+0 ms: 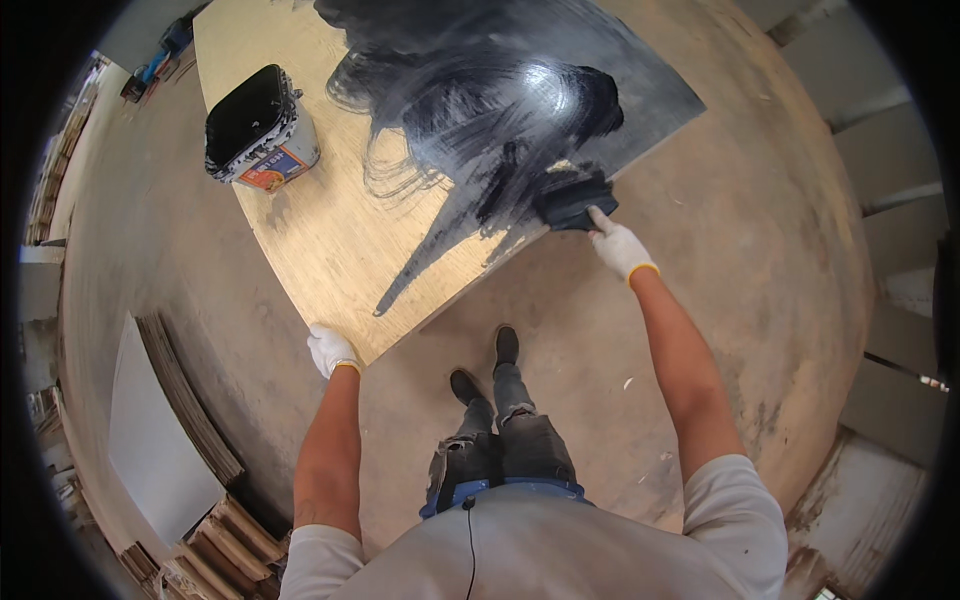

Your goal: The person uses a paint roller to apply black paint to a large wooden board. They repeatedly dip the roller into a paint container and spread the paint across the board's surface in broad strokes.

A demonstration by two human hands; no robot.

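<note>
A large plywood board stretches out in front of me, its far and right parts smeared with wet black coating. My right hand, in a white glove with a yellow cuff, grips a wide black pad-like applicator, its exact kind hidden by the coating. The pad touches the board's right edge. At the near left corner, my left hand, gloved alike, is closed on the board's edge; its fingertips are partly hidden. A square bucket with black stuff inside and smeared on its rim stands on the board's left side.
Stacked sheets lie on the concrete floor at the left, with more brown panels nearer me. Large grey slabs line the right side. A blue tool-like object lies at the far left.
</note>
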